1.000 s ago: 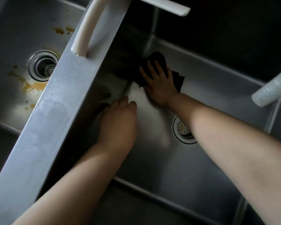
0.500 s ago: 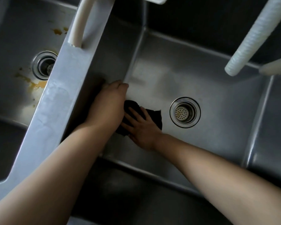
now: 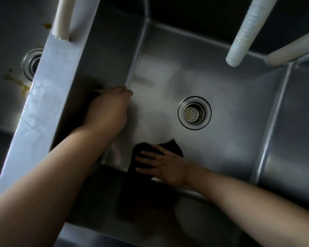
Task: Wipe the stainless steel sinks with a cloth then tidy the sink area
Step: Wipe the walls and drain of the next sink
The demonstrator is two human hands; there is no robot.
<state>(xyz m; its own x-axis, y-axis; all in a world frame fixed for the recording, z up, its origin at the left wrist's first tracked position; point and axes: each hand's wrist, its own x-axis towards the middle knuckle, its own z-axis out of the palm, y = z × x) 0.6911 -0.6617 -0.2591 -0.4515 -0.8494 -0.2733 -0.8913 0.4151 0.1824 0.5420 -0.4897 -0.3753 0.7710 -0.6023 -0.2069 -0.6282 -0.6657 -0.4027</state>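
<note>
The right hand lies flat on a dark cloth, fingers straight and spread, pressing it against the floor of the middle sink at the near edge, where floor meets front wall. The cloth shows beyond the fingertips and under the palm; its lower part merges with shadow on the front wall, so its full outline cannot be told. The left hand rests against the sink's left wall at the floor corner, back of the hand toward the camera; its fingers bend over toward the wall and hold nothing visible, though the fingertips are partly lost in shadow. The two hands are apart, left one farther from the person, right one nearer. The drain, with a perforated strainer, sits mid-floor, beyond the cloth and clear of it. A steel divider separates this basin from the left sink, whose floor carries orange-brown stains near its own drain. A white hose ends over the divider. A ribbed white hose hangs over the back right of the middle sink, with a smooth white tube beside it.
</note>
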